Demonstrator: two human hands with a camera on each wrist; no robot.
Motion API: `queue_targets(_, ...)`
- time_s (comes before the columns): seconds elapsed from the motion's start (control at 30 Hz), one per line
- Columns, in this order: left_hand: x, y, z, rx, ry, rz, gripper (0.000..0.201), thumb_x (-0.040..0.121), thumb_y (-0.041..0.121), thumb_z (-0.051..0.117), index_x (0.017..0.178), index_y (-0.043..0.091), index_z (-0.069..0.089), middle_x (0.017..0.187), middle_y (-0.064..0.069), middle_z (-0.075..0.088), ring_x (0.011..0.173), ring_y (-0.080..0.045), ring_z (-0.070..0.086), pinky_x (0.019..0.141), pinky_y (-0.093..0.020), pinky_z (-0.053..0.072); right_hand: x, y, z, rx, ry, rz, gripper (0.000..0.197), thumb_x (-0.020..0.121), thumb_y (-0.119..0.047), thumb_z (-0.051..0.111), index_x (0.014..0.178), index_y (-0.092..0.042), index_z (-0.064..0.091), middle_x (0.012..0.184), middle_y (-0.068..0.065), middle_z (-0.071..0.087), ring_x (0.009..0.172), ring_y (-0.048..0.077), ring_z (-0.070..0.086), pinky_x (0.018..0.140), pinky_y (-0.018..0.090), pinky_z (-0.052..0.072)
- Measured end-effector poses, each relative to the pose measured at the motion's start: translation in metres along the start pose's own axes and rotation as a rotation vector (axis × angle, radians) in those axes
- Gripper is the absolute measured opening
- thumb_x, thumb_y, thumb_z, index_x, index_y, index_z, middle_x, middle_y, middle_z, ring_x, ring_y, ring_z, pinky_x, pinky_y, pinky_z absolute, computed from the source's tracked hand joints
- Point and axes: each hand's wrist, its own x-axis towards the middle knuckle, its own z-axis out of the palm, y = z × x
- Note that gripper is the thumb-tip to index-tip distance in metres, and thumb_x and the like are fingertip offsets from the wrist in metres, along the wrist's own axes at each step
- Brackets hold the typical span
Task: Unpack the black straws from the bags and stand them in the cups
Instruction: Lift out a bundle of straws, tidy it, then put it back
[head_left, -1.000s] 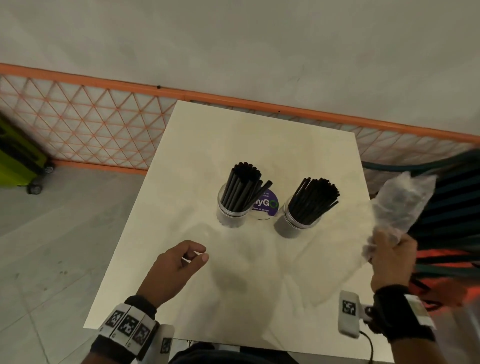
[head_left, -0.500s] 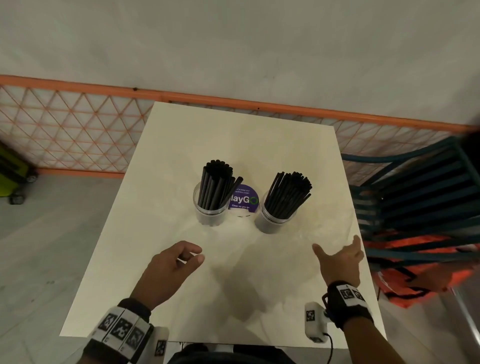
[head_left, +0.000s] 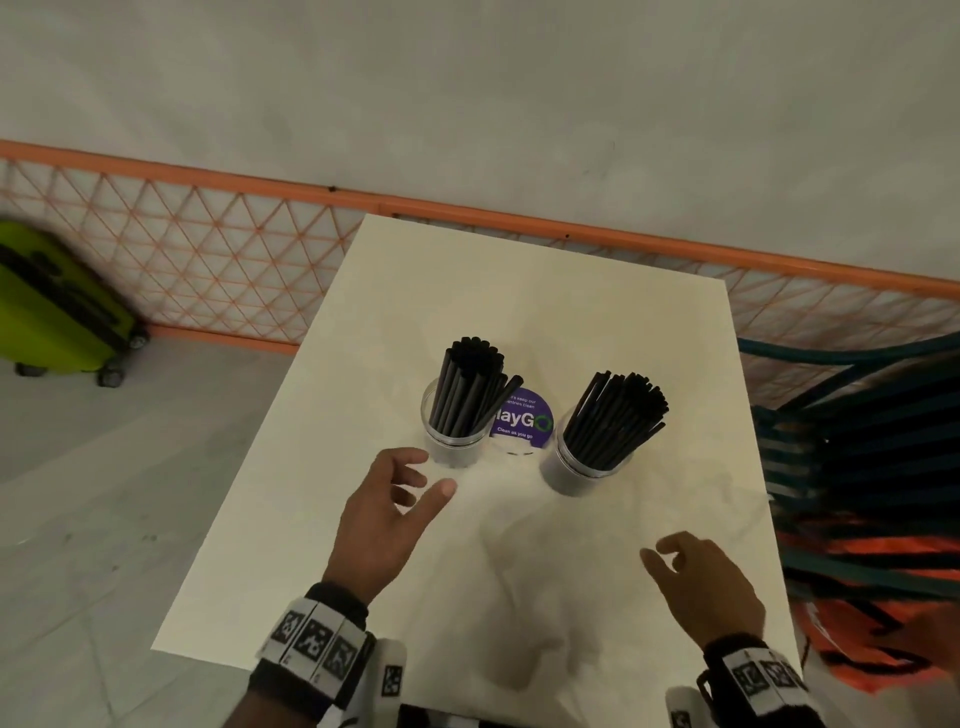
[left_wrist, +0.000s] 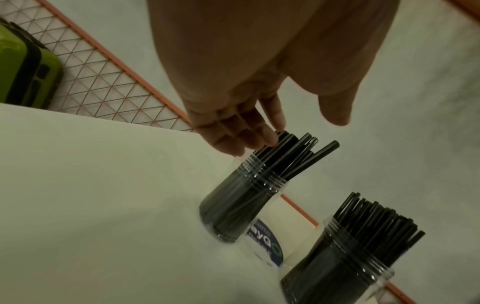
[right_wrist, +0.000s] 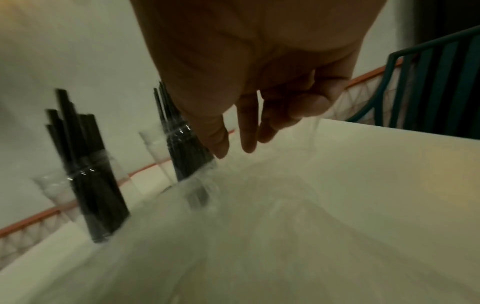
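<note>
Two clear plastic cups stand side by side near the middle of the pale, smooth table (head_left: 597, 312), each ribbed with fine rings below the rim. The left cup (head_left: 451, 448) holds a tight bundle of thin black straws (head_left: 467, 387), one of them leaning out toward the right. The right cup (head_left: 582, 467) holds a looser bunch of straws (head_left: 613, 418) that fans and tilts to the right. Between the cups, flat on the tabletop, lies a round purple sticker (head_left: 522, 418) with white lettering, partly hidden by the left cup.

My left hand (head_left: 387, 512) hovers just in front of the left cup, fingers loosely curled, thumb out, holding nothing. My right hand (head_left: 701, 582) hangs over the near right part of the table, fingers slack and slightly bent, also holding nothing; the wrist view of it is blurred.

The tabletop is bare in front of and behind the cups. Its far edge meets an orange railing (head_left: 208, 249) with a diamond mesh. At the right edge stands a chair (head_left: 872, 426) of dark teal slats, cut off by the frame, with something orange (head_left: 883, 623) under it that I cannot make out. A lime-green suitcase (head_left: 52, 306) sits on the grey floor at the far left.
</note>
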Motion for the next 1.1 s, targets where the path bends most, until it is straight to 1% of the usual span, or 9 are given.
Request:
queue_targets(0.17,0.038,0.028,0.02,0.087,0.064,0.038,0.112,0.048,0.074,0.079,0.144,0.04,0.032,0.136,0.01,0.053,0.124,-0.013,0.051,0.101,-0.038,0.046,-0.013,-0.045,-0.047,0.147,0.128,-0.375,0.015,0.088,-0.043,0.066,0.078,-0.037,0.058,0.072,-0.016,0.062,0.062,0.004,0.057,0.057,0.023,0.047)
queue_targets(0.27,0.067,0.042,0.033,0.215,0.094,0.076,0.128,0.049,0.072,0.083,0.154,0.03,0.023,0.152,0.006,0.045,0.14,-0.02,0.037,0.114,-0.048,0.037,-0.011,-0.096,-0.073,0.322,0.194,-0.606,0.01,0.086,-0.044,0.065,0.091,-0.037,0.062,0.086,-0.018,0.063,0.076,0.006,0.06,0.064,0.022,0.049)
queue_targets(0.37,0.095,0.042,0.043,0.288,0.082,0.086,0.138,0.044,0.08,0.08,0.155,0.025,0.018,0.158,-0.002,0.038,0.149,-0.025,0.029,0.119,-0.054,0.031,0.001,-0.15,-0.083,0.442,0.212,-0.725,0.049,0.086,-0.058,0.054,0.128,-0.031,0.054,0.121,-0.015,0.057,0.106,0.003,0.056,0.088,0.023,0.046)
queue_targets(0.47,0.114,0.035,0.051,0.328,0.067,0.178,0.127,0.05,0.079,0.068,0.154,0.023,0.021,0.152,-0.005,0.044,0.146,-0.031,0.034,0.119,-0.055,0.029,0.015,-0.195,-0.074,0.328,0.124,-0.788,0.076,0.091,-0.059,0.05,0.152,-0.022,0.023,0.156,-0.003,0.032,0.141,0.011,0.03,0.111,0.025,0.026)
queue_targets(0.57,0.118,0.031,0.056,0.34,0.044,0.259,0.104,0.061,0.064,0.058,0.152,0.022,0.03,0.145,-0.004,0.052,0.139,-0.029,0.039,0.12,-0.053,0.025,0.028,-0.223,-0.055,0.238,0.078,-0.857,0.087,0.091,-0.064,0.042,0.155,-0.015,0.009,0.163,0.004,0.016,0.149,0.017,0.016,0.118,0.029,0.019)
queue_targets(0.7,0.121,0.019,0.057,0.335,0.031,0.277,0.091,0.064,0.055,0.062,0.147,0.026,0.037,0.144,-0.001,0.052,0.136,-0.026,0.041,0.119,-0.053,0.025,0.04,-0.23,-0.032,0.184,0.007,-0.841,0.091,0.088,-0.072,0.03,0.155,-0.016,0.007,0.164,0.004,0.011,0.15,0.018,0.014,0.121,0.036,0.022)
queue_targets(0.87,0.13,0.015,0.06,0.392,0.036,0.347,0.076,0.068,0.052,0.063,0.138,0.031,0.041,0.137,0.003,0.057,0.136,-0.026,0.045,0.119,-0.058,0.024,0.037,-0.237,-0.026,0.273,0.09,-0.875,0.068,0.099,-0.051,0.031,0.155,-0.017,0.013,0.163,0.005,0.017,0.148,0.021,0.018,0.12,0.036,0.022)
queue_targets(1.0,0.132,0.02,0.059,0.409,0.018,0.349,0.075,0.07,0.055,0.054,0.139,0.03,0.039,0.14,0.003,0.055,0.141,-0.025,0.041,0.122,-0.058,0.018,0.041,-0.241,-0.018,0.059,0.087,-0.82,0.062,0.103,-0.045,0.021,0.155,-0.015,0.006,0.165,0.006,0.006,0.151,0.026,0.005,0.122,0.047,0.013)
queue_targets(1.1,0.135,0.018,0.056,0.389,0.032,0.351,0.073,0.07,0.044,0.066,0.138,0.028,0.043,0.137,0.005,0.058,0.137,-0.025,0.044,0.122,-0.058,0.018,0.042,-0.24,-0.019,0.02,0.141,-0.824,0.066,0.1,-0.051,0.02,0.154,-0.014,0.013,0.162,0.008,0.018,0.149,0.027,0.018,0.12,0.047,0.022)
